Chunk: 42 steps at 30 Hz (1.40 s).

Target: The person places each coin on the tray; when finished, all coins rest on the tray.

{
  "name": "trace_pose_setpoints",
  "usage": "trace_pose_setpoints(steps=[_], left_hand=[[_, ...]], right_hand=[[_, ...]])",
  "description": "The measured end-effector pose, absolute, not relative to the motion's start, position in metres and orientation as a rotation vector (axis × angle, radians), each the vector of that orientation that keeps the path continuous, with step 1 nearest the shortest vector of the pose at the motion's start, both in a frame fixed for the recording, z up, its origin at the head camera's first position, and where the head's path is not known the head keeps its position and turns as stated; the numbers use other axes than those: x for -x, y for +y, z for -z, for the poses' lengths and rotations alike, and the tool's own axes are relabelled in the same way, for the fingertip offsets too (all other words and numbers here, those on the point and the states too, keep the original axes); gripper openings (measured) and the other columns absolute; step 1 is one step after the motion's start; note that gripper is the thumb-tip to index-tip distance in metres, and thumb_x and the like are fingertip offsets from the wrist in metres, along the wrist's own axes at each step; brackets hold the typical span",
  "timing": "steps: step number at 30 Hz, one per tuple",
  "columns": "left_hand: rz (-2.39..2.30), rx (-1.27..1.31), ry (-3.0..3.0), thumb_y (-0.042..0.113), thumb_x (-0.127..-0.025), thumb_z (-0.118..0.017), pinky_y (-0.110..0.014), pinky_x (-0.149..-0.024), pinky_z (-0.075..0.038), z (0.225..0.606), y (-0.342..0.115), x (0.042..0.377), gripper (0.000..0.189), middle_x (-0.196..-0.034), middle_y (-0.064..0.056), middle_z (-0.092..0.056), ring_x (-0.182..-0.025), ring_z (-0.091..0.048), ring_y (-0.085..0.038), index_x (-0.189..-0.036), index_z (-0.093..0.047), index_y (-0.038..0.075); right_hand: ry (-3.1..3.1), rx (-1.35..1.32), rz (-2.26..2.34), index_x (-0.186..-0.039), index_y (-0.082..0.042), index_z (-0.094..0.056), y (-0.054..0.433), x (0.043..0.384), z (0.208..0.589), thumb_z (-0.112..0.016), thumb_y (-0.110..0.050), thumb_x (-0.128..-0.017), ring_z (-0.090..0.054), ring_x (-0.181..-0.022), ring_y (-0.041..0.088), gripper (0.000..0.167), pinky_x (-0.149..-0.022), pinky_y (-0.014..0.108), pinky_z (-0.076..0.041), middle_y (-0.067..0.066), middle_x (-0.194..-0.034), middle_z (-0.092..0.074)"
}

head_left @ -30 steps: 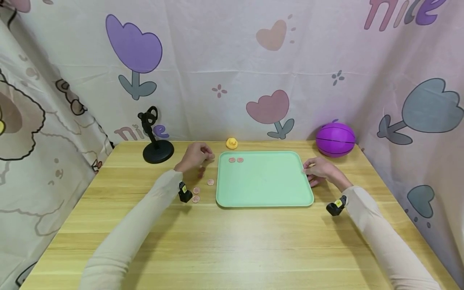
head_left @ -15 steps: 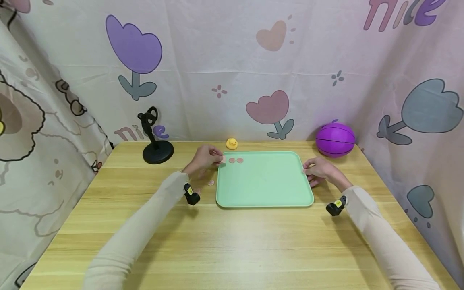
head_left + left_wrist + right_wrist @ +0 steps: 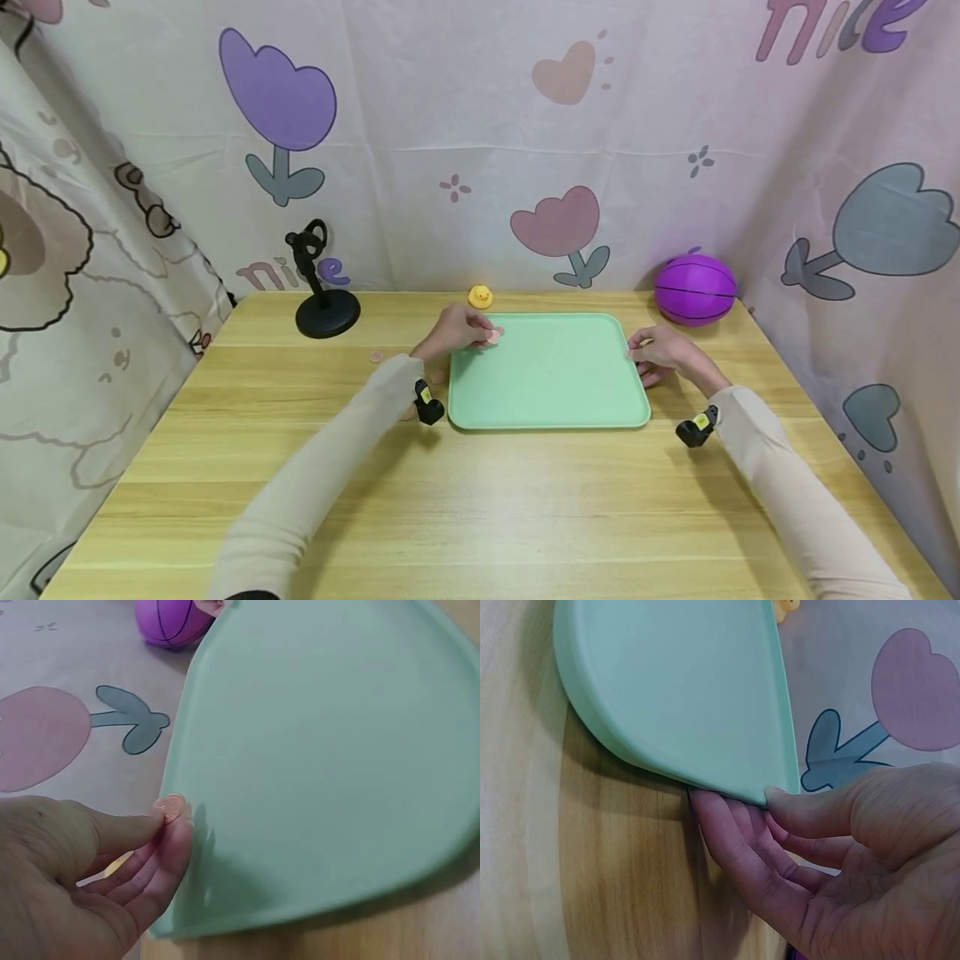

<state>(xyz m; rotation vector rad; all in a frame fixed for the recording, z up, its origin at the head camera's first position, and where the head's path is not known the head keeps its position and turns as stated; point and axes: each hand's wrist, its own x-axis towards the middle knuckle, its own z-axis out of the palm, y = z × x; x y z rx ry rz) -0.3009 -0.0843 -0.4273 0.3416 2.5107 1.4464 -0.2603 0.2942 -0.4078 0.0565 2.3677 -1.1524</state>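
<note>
Near stretch: wood-grain surface (image 3: 510, 517) spreads broadly from the tray's near edge toward 6 o'clock, flanked by pale sleeves at 7 and 5.
Wrist cameras: one black block (image 3: 697, 427) at 4 o'clock, its twin (image 3: 429, 404) between 8 and 9, close beside the tray.
Loose coins: pinkish coins (image 3: 377, 356) on the surface, from 8 to 9 o'clock; the left arm partly blocks them.
Tray: green tray (image 3: 551, 375), low raised rim, rounded corners, a broad flat middle between the hands.
Right hand (image 3: 660, 354): at 3 o'clock, fingers gripping the rim, thumb on its top edge.
Left hand (image 3: 456, 329): at 10 o'clock, fingers pinching a copper-pink coin (image 3: 172, 805) over the tray's far-left part; contact with the tray cannot be told.
Far obstacles: yellow duck (image 3: 480, 297) between 10 and 11, just behind the rim; purple ball (image 3: 695, 289) at 2; black stand (image 3: 327, 314) between 9 and 10.
Limit: printed cloth (image 3: 420, 225) rises behind the far edge, across 12 o'clock.
</note>
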Motion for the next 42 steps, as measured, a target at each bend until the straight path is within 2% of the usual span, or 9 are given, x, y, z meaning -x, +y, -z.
trace_pose_setpoints(steps=[5, 12, 22, 31, 39, 42], left_hand=[[-1.418, -0.347, 2.521, 0.0, -0.095, -0.074, -0.025, -0.064, -0.059, 0.433, -0.077, 0.301, 0.007, -0.093, -0.016, -0.076, -0.07, -0.07, -0.013, -0.099, -0.075, -0.005], [-1.382, -0.322, 2.585, -0.001, -0.094, -0.074, -0.023, -0.063, -0.052, 0.435, -0.074, 0.296, 0.006, -0.091, -0.014, -0.076, -0.07, -0.063, -0.014, -0.098, -0.076, -0.004], [-1.237, -0.363, 2.75, 0.002, -0.093, -0.076, -0.024, -0.066, -0.049, 0.43, -0.069, 0.29, 0.004, -0.097, -0.014, -0.076, -0.077, -0.062, -0.017, -0.094, -0.077, -0.002], [-1.285, -0.353, 2.724, 0.001, -0.095, -0.073, -0.026, -0.066, -0.051, 0.427, -0.075, 0.292, 0.006, -0.099, -0.014, -0.076, -0.078, -0.064, -0.02, -0.098, -0.077, -0.002], [-1.309, -0.323, 2.722, 0.007, -0.1, -0.069, -0.029, -0.073, -0.054, 0.411, -0.09, 0.294, 0.013, -0.108, -0.014, -0.073, -0.089, -0.067, -0.025, -0.109, -0.075, 0.0], [-1.334, -0.299, 2.694, 0.008, -0.102, -0.067, -0.031, -0.08, -0.056, 0.405, -0.1, 0.294, 0.018, -0.113, -0.015, -0.072, -0.098, -0.067, -0.027, -0.115, -0.074, -0.002]], right_hand=[[2.352, -0.061, 1.167, -0.125, 0.012, -0.052, 0.294, 0.259, 0.408, -0.056, -0.004, -0.107, -0.066, -0.072, 0.016, 0.025, -0.069, 0.038, -0.064, 0.011, -0.087, -0.06], [2.363, -0.057, 1.158, -0.126, 0.012, -0.052, 0.293, 0.26, 0.409, -0.056, -0.005, -0.106, -0.066, -0.072, 0.015, 0.026, -0.07, 0.038, -0.064, 0.011, -0.086, -0.062], [2.378, -0.042, 1.149, -0.124, 0.011, -0.052, 0.293, 0.261, 0.409, -0.057, -0.004, -0.105, -0.066, -0.07, 0.015, 0.025, -0.068, 0.037, -0.064, 0.011, -0.082, -0.062], [2.385, -0.045, 1.139, -0.124, 0.012, -0.053, 0.293, 0.262, 0.41, -0.058, -0.004, -0.105, -0.067, -0.069, 0.014, 0.026, -0.068, 0.037, -0.064, 0.011, -0.082, -0.063], [2.365, -0.038, 1.142, -0.125, 0.014, -0.052, 0.292, 0.259, 0.405, -0.057, -0.004, -0.105, -0.068, -0.07, 0.014, 0.027, -0.07, 0.038, -0.065, 0.01, -0.083, -0.064], [2.358, -0.046, 1.146, -0.127, 0.015, -0.051, 0.293, 0.259, 0.405, -0.055, -0.003, -0.106, -0.067, -0.07, 0.015, 0.028, -0.07, 0.039, -0.065, 0.011, -0.085, -0.063]])
